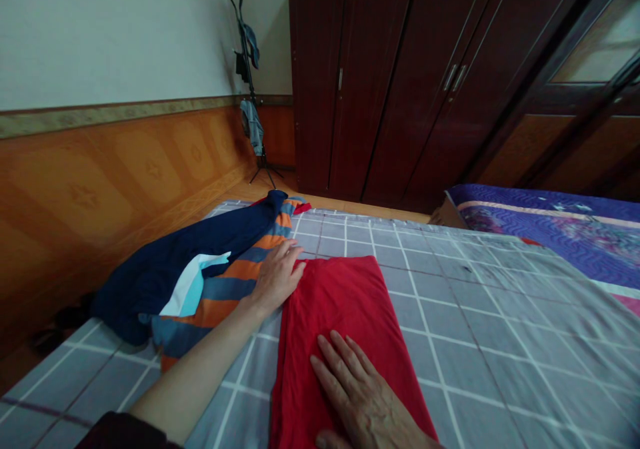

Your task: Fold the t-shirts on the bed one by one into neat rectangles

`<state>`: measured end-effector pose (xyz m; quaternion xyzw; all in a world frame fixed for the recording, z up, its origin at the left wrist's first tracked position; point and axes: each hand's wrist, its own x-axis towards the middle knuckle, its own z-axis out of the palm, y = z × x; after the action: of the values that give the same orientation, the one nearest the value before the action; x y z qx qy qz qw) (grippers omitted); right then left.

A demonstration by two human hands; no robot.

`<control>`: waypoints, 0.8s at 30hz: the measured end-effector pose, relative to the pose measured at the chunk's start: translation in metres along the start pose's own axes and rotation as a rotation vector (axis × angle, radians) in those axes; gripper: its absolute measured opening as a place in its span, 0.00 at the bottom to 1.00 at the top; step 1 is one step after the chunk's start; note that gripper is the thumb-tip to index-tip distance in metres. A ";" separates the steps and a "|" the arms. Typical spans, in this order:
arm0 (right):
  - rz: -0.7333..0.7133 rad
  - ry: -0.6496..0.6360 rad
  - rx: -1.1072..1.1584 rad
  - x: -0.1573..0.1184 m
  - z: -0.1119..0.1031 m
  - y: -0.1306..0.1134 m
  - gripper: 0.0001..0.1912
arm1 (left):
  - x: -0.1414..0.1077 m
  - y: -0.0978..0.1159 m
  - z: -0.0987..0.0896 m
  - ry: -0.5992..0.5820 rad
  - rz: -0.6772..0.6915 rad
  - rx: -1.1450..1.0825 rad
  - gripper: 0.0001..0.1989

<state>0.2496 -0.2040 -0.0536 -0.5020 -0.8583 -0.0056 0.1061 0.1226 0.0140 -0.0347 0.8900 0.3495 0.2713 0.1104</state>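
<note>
A red folded cloth garment [345, 302] lies lengthwise on the grey checked bedsheet [440, 302]; its exact kind does not show. Flat on its lower part rests my right hand [357, 386], fingers extended and pressed to the fabric. At the garment's far left corner is my left hand [277, 272], its fingers stretched out and its thumb side touching the red edge. Left of that hand lie an orange and blue-grey striped garment [235, 279] and a dark navy garment [165, 259] with a white and light-blue patch, loosely heaped.
Beyond the bed's far edge stands a dark red wardrobe [370, 89]. A black coat rack [249, 69] with hanging items is in the corner by the orange-panelled wall [125, 189]. On the right is a purple patterned bedcover [545, 219]. Dark shoes [50, 339] appear on the floor at left.
</note>
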 end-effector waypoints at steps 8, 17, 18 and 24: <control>0.002 -0.019 0.026 0.000 0.000 0.000 0.39 | -0.018 0.033 0.016 -0.592 0.241 -0.113 0.38; 0.086 -0.065 0.223 -0.002 -0.003 -0.002 0.42 | -0.010 -0.004 0.017 -0.465 0.022 0.170 0.38; 0.088 -0.062 0.232 -0.003 -0.002 -0.003 0.42 | -0.010 -0.003 0.015 -0.441 0.010 0.185 0.37; 0.085 -0.063 0.241 -0.002 -0.003 -0.003 0.38 | -0.021 0.023 0.012 -0.406 0.239 0.048 0.35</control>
<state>0.2485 -0.2079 -0.0508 -0.5213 -0.8338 0.1177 0.1385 0.1295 -0.0176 -0.0438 0.9636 0.2188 0.0897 0.1245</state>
